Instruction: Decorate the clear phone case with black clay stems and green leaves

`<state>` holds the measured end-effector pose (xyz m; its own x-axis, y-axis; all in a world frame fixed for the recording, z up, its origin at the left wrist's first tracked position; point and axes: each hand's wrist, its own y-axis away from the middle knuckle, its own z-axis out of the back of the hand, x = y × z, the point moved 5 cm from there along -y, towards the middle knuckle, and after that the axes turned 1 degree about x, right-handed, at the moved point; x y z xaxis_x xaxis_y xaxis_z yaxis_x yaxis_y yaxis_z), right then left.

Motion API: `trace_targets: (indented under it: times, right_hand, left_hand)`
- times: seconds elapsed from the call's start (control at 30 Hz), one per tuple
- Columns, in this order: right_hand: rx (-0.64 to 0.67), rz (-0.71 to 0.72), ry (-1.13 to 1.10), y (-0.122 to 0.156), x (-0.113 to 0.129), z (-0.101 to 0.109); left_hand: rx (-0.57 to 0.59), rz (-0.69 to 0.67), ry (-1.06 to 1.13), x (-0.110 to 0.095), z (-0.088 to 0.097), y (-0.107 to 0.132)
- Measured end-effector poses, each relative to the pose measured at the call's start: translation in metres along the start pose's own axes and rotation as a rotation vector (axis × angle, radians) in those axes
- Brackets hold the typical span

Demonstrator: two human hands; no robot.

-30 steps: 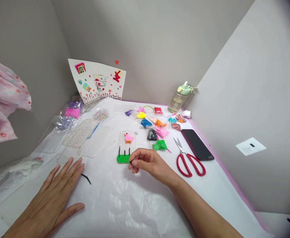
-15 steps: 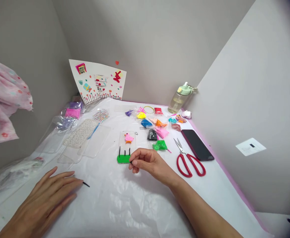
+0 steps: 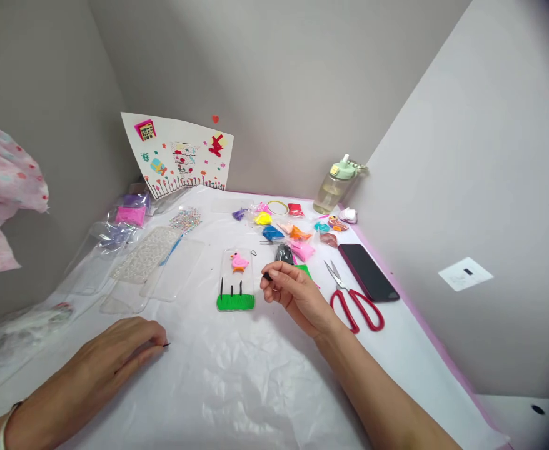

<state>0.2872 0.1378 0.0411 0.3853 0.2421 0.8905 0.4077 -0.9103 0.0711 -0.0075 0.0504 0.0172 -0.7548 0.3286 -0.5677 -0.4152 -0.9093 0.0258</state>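
A clear phone case [image 3: 236, 280] lies mid-table, decorated with a pink clay flamingo, a green clay strip along its near end and three thin black clay stalks. My right hand [image 3: 296, 295] hovers just right of the case, fingers pinched on a small black clay bit at its fingertips. My left hand [image 3: 110, 357] rests on the white plastic sheet at the near left, fingers curled together over a thin black clay strand [image 3: 166, 344] whose tip pokes out.
Small bags of coloured clay [image 3: 284, 234] lie beyond the case. Red scissors [image 3: 352, 303] and a black phone [image 3: 368, 272] sit to the right. Clear cases [image 3: 150, 269] lie left, a decorated card [image 3: 178, 153] leans on the wall, a bottle [image 3: 333, 184] stands at the back.
My right hand lifted off the green end of the case and moved right and away, pinching a black bit. My left hand slid back and its flat fingers curled over the black strand.
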Motion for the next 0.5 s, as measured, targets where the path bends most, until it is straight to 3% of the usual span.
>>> trace_targets:
  times: [0.1,0.23,0.4,0.5]
  right_hand:
    - [-0.032,0.005,-0.033,-0.002,0.000,0.004]
    - [-0.059,-0.001,-0.047,-0.003,0.000,0.007]
    - [-0.090,-0.010,-0.046,-0.003,0.001,0.010]
    - [-0.103,-0.012,-0.045,-0.004,0.003,0.011]
  left_hand:
    - [0.039,0.115,0.174,-0.009,0.001,-0.014]
    - [0.001,0.124,0.422,-0.031,0.003,-0.048]
    - [0.011,0.035,0.725,-0.061,-0.005,-0.098]
    - [0.026,0.001,0.756,-0.073,-0.011,-0.124]
